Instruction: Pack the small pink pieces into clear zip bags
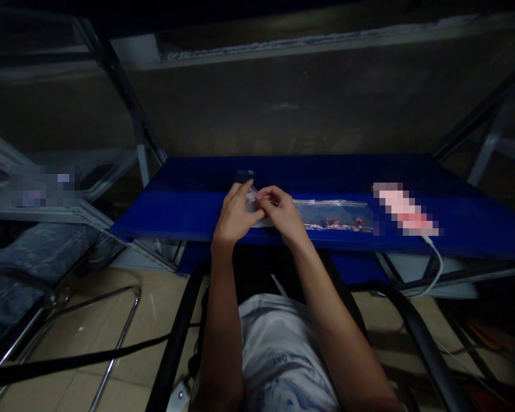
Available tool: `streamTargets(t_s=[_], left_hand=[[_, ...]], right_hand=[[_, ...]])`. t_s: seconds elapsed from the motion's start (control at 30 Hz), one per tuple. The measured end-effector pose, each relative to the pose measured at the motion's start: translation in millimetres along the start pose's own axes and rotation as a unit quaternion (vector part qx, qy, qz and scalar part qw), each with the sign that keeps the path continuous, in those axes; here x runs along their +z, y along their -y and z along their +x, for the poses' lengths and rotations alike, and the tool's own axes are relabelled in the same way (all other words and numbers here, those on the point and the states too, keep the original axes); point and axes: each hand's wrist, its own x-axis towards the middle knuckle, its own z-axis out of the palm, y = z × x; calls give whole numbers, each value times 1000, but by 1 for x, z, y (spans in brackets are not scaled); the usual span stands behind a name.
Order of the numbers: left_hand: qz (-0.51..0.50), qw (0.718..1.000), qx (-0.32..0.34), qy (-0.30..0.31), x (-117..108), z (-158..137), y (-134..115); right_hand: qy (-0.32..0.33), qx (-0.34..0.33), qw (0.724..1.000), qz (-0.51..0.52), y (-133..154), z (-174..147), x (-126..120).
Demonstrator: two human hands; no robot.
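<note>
My left hand (234, 220) is closed on a small clear plastic bag (251, 196) with white and pink bits showing in it, its fingers and thumb pointing toward my right hand. The fingertips of my right hand (282, 213) are pinched together against the bag's right side; whatever they grip is too small and dim to name. Just beyond my left fingertips lies a clear plastic piece (245, 173). To the right of my right hand, a larger clear plastic bag (339, 213) lies flat, with several small pink pieces along its lower part.
The blue tabletop (197, 200) spans the view in front of me. A blurred-out pink device (405, 209) lies at right, with a white cable (438, 263) hanging over the front edge. Black chair arms (175, 337) flank me. At left are another table (47, 213) and a seated person's leg (38, 263).
</note>
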Motion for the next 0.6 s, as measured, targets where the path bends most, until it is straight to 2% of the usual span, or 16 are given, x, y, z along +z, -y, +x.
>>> streamTargets(t_s=[0.17, 0.4, 0.6], left_hand=[[-11, 1000, -2, 9, 1, -1, 0], [-7, 1000, -22, 4, 1, -2, 1], [1, 1000, -11, -14, 0, -2, 2]], right_hand=[[30, 23, 998, 51, 1, -1, 1], [-8, 46, 991, 127, 4, -1, 5], [1, 29, 996, 85, 7, -4, 1]])
